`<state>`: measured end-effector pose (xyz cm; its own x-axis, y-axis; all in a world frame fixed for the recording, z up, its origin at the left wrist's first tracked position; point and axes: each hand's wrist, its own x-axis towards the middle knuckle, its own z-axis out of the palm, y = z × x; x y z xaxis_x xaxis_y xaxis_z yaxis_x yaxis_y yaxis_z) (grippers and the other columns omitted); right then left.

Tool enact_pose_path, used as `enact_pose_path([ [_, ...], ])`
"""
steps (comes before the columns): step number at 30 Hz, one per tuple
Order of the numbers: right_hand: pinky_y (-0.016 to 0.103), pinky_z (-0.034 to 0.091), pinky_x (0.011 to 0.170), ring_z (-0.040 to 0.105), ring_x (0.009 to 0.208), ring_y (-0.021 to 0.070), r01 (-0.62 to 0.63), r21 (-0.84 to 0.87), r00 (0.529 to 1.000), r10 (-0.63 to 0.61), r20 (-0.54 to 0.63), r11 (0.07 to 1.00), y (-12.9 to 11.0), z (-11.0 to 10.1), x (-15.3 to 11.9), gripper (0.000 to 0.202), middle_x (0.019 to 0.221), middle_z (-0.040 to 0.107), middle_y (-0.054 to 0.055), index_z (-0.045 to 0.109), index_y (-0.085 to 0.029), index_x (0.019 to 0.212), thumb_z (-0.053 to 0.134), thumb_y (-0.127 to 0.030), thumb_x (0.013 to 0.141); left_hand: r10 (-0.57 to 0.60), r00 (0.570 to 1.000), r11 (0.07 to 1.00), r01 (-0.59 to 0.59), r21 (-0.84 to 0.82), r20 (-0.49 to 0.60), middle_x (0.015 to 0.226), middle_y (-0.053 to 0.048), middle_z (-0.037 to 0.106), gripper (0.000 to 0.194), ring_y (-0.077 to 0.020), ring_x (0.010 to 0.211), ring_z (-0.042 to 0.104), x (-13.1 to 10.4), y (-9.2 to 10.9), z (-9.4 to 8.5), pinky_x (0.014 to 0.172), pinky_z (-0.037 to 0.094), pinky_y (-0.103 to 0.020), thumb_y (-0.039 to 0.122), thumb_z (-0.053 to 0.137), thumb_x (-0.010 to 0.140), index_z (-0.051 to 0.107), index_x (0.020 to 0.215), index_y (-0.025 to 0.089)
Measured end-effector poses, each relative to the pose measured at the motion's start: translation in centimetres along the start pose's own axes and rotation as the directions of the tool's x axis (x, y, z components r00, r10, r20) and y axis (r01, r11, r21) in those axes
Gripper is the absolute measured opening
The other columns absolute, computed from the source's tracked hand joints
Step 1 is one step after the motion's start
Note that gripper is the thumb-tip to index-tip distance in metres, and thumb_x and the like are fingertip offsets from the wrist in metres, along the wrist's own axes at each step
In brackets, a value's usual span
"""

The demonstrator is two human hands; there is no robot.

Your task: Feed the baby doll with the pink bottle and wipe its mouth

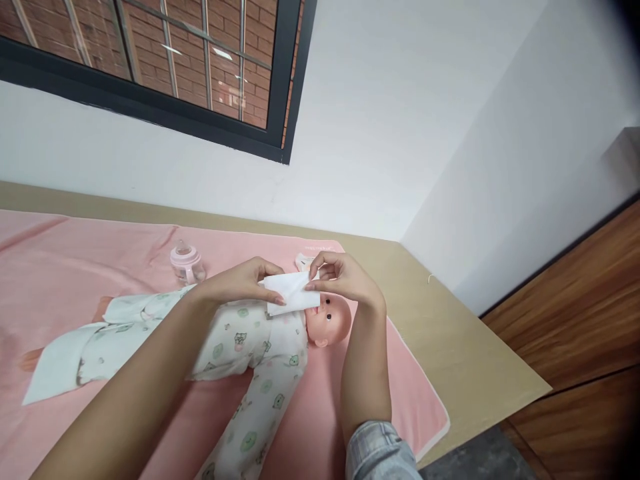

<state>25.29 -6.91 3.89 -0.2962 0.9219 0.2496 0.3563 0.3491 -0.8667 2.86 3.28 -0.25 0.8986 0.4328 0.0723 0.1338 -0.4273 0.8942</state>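
A folded white tissue [287,293] is stretched between my two hands, above the chest and chin of a baby doll [327,320]. My left hand [247,280] pinches its left edge between thumb and fingers. With thumb and fingertips, my right hand [345,277] grips the upper right part of the tissue. The doll lies on its back in a white printed sleepsuit [240,340], head to the right. Its mouth is partly covered from view by the tissue, while the eyes show. Part of a white cloth item [303,261] shows behind my hands; its kind is unclear.
A baby bottle [187,262] with a pink collar stands on the pink blanket [115,250] beyond the doll. The blanket covers much of a wood-toned table [415,300]. A white wall and a barred window [200,60] rise behind. Wooden panels [575,320] stand at the right.
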Motion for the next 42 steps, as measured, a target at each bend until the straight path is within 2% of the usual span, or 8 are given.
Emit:
enact_pose_path([
  [10, 0.026, 0.049, 0.075, 0.054, 0.075, 0.0103, 0.132, -0.092, 0.98, -0.144, -0.139, 0.987, -0.3, 1.1, 0.5, 0.013, 0.093, 0.064, 0.003, 0.073, -0.022, 0.087, 0.072, -0.032, 0.078, 0.164, 0.97, 0.986, -0.155, 0.067, -0.177, 0.092, -0.004, 0.063, 0.02, -0.0178, 0.083, 0.059, -1.0, 2.0, -0.1, 0.073, 0.047, -0.024, 0.039, 0.076, 0.076, 0.074, 0.079, 0.019],
  [17, 0.031, 0.051, 0.085, 0.061, 0.084, 0.0122, 0.118, -0.133, 0.987, -0.131, -0.092, 0.984, -0.6, 1.6, 0.5, 0.012, 0.098, 0.064, 0.002, 0.074, -0.023, 0.091, 0.068, -0.027, 0.081, 0.271, 0.87, 0.962, -0.252, 0.101, -0.411, 0.114, -0.003, 0.064, 0.016, -0.0227, 0.109, 0.058, -0.9, 2.7, 1.1, 0.093, 0.047, -0.027, 0.034, 0.077, 0.075, 0.077, 0.087, 0.023],
  [25, 0.035, 0.052, 0.093, 0.064, 0.097, 0.0163, 0.138, -0.075, 0.99, -0.139, -0.009, 0.988, -0.2, 0.2, 0.0, 0.019, 0.108, 0.066, 0.004, 0.074, -0.024, 0.099, 0.065, -0.032, 0.083, 0.129, 0.785, 0.976, -0.21, -0.065, -0.606, 0.078, -0.002, 0.067, 0.023, -0.0166, 0.073, 0.061, -0.5, 2.7, 2.2, 0.063, 0.047, -0.022, 0.035, 0.077, 0.074, 0.07, 0.081, 0.015],
  [28, 0.034, 0.052, 0.092, 0.065, 0.096, 0.0162, 0.106, 0.062, 0.988, -0.098, -0.121, 0.992, 2.8, -2.2, 0.2, 0.022, 0.105, 0.069, 0.004, 0.073, -0.022, 0.097, 0.068, -0.037, 0.081, 0.087, 0.844, 0.989, -0.138, -0.057, -0.529, 0.069, -0.001, 0.062, 0.027, -0.0145, 0.064, 0.057, 0.2, 2.2, 2.8, 0.055, 0.042, -0.021, 0.039, 0.077, 0.073, 0.066, 0.075, 0.014],
  [30, 0.032, 0.053, 0.09, 0.067, 0.087, 0.0141, 0.095, 0.238, 0.973, -0.039, -0.229, 0.967, 6.2, -3.7, 0.7, 0.024, 0.1, 0.071, 0.003, 0.073, -0.021, 0.091, 0.071, -0.042, 0.078, 0.09, 0.915, 0.995, -0.1, -0.003, -0.394, 0.069, 0.0, 0.061, 0.029, -0.0147, 0.063, 0.056, 1.0, 1.8, 3.4, 0.055, 0.041, -0.022, 0.042, 0.073, 0.076, 0.066, 0.075, 0.014],
  [33, 0.03, 0.053, 0.087, 0.068, 0.083, 0.0128, 0.018, 0.472, 0.959, 0.117, -0.256, 0.881, 12.2, -4.8, 1.3, 0.032, 0.096, 0.072, 0.003, 0.072, -0.019, 0.09, 0.075, -0.046, 0.073, 0.11, 0.953, 0.985, -0.066, 0.16, -0.283, 0.06, 0.002, 0.052, 0.035, -0.0132, 0.058, 0.05, 2.1, 0.8, 4.5, 0.052, 0.034, -0.022, 0.045, 0.068, 0.079, 0.058, 0.065, 0.014],
  [37, 0.033, 0.054, 0.09, 0.068, 0.087, 0.0144, 0.003, 0.713, 0.912, 0.29, -0.29, 0.701, 18.8, -3.5, 1.5, 0.035, 0.095, 0.073, 0.002, 0.069, -0.021, 0.093, 0.079, -0.043, 0.068, 0.084, 0.962, 0.953, -0.002, 0.304, -0.26, 0.054, 0.003, 0.042, 0.04, -0.0125, 0.051, 0.044, 3.1, -0.4, 5.8, 0.049, 0.027, -0.024, 0.042, 0.065, 0.08, 0.043, 0.058, 0.017],
  [42, 0.036, 0.052, 0.096, 0.069, 0.096, 0.0171, -0.084, 0.794, 0.869, 0.435, -0.238, 0.602, 22.6, -1.5, 2.0, 0.036, 0.098, 0.073, 0.003, 0.065, -0.022, 0.099, 0.076, -0.039, 0.069, 0.054, 0.981, 0.932, 0.018, 0.363, -0.188, 0.058, 0.003, 0.048, 0.031, -0.0142, 0.055, 0.048, 3.1, -0.7, 6.5, 0.052, 0.03, -0.025, 0.037, 0.059, 0.083, 0.046, 0.062, 0.018],
])
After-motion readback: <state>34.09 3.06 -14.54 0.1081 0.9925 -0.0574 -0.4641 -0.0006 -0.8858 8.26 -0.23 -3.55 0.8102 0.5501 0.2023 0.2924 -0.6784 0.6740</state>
